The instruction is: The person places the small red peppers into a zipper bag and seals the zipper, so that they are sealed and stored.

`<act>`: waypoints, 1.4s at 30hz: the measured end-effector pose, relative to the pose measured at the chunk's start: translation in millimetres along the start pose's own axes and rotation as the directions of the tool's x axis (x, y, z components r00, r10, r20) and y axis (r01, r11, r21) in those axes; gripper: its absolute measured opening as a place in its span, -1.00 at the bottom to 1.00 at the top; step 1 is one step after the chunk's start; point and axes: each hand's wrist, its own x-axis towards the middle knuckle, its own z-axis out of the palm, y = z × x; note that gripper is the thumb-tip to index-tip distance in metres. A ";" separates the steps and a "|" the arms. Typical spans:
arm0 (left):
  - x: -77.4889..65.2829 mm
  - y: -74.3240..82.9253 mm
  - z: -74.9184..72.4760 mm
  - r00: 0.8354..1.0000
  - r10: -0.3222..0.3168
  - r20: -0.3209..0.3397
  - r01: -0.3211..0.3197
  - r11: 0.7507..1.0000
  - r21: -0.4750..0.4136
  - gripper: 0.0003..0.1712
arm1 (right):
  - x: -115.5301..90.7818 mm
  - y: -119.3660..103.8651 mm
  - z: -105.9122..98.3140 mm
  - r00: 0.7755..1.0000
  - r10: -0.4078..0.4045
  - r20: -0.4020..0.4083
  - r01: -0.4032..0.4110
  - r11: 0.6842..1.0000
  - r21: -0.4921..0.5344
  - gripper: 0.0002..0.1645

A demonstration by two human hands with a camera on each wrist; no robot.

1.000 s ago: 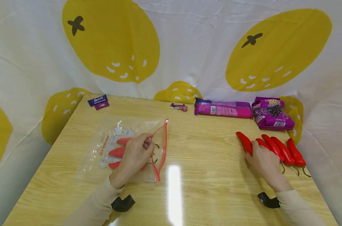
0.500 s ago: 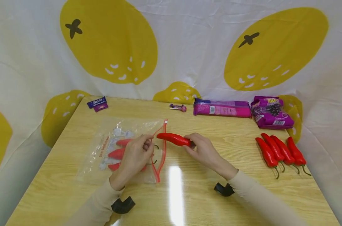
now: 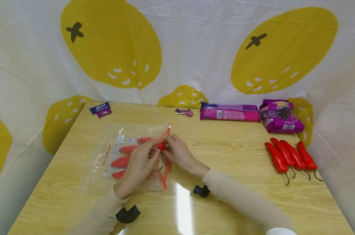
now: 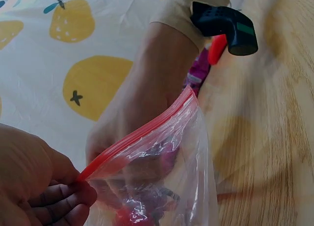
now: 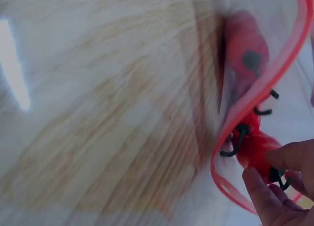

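A clear zip bag with a red zip edge lies on the table at left centre, its mouth facing right. Several red chili peppers show through it, stems toward the mouth. My left hand pinches the upper zip edge between thumb and fingers and holds the mouth apart. Between the fingertips of my right hand is the stem end of another red chili pepper. Its tip lies inside the bag, and the right fingers are right within the mouth, seen through clear plastic in the left wrist view.
Several loose red chili peppers lie side by side at the table's right. Along the back are a purple bag, a long pink-purple packet, a wrapped lollipop and small wrapped sweets. A patterned cloth hangs behind.
My right hand picked one chili pepper from the right-hand row, carried it left and put it tip first into the bag's mouth. The left hand keeps its hold on the bag's edge.
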 end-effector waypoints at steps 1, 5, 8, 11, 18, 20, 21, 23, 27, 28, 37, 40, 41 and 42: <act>0.1 -0.3 -0.3 1.000 0.010 -0.005 -0.010 1.000 0.002 -0.75 | 1.5 -1.5 2.7 1.000 -0.002 0.000 0.002 1.000 0.009 -0.75; 0.2 -2.5 -0.8 0.999 0.044 -0.024 -0.044 0.999 0.021 -0.76 | 6.4 -7.4 9.4 1.000 0.006 0.011 -0.006 1.000 0.020 -0.86; 0.0 -2.5 -1.2 0.999 0.044 -0.024 -0.044 0.999 0.030 -0.76 | 7.5 -9.5 11.4 0.999 0.002 0.038 -0.003 0.999 0.042 -0.89; -0.1 -2.4 -1.6 0.999 0.047 -0.027 -0.046 0.999 0.027 -0.77 | 6.6 -8.1 12.1 0.996 -0.015 0.083 0.008 0.997 0.080 -0.78; -0.8 -5.5 -2.2 0.997 0.061 -0.047 -0.061 0.998 0.009 -0.81 | -9.4 3.7 -14.3 0.993 0.015 0.117 -0.029 0.992 0.126 -0.56; -0.7 -5.9 -2.9 0.997 0.053 -0.049 -0.053 0.999 0.001 -0.80 | -20.3 15.3 -31.3 0.997 0.009 0.070 -0.013 0.999 0.053 -0.61; -0.7 -6.1 -3.1 0.997 0.050 -0.051 -0.050 0.999 0.002 -0.80 | -27.7 22.8 -40.9 0.999 -0.001 0.042 0.001 1.000 -0.010 -0.65; -0.5 -6.4 -3.3 0.998 0.046 -0.051 -0.046 0.999 0.001 -0.78 | -46.2 40.5 -62.4 1.000 -0.020 -0.007 0.019 0.988 -0.151 -0.69; 2.0 -6.5 -2.2 0.998 0.047 -0.038 -0.047 0.999 0.003 -0.76 | -93.9 81.1 -110.0 0.996 0.000 -0.093 -0.038 0.913 -0.406 -0.71; 2.4 -6.4 -2.0 0.998 0.046 -0.034 -0.046 0.999 0.003 -0.76 | -106.7 91.0 -121.9 0.993 0.024 -0.119 -0.076 0.890 -0.449 -0.70; 4.5 -4.4 -1.0 0.997 0.052 -0.052 -0.050 0.998 0.034 -0.82 | -195.9 140.7 -213.0 0.833 0.456 -0.313 -0.548 0.608 -0.574 -0.71; 4.6 -4.7 -0.7 0.997 0.051 -0.050 -0.050 0.998 0.034 -0.79 | -208.1 145.5 -220.8 0.791 0.556 -0.256 -0.583 0.556 -0.592 -0.68; 4.5 -4.5 -0.7 0.998 0.051 -0.049 -0.049 0.998 0.033 -0.79 | -210.4 146.7 -221.1 0.781 0.581 -0.227 -0.582 0.548 -0.600 -0.66; 4.5 -4.5 -0.6 0.998 0.051 -0.049 -0.049 0.998 0.034 -0.79 | -212.1 147.9 -220.1 0.777 0.597 -0.201 -0.577 0.545 -0.608 -0.64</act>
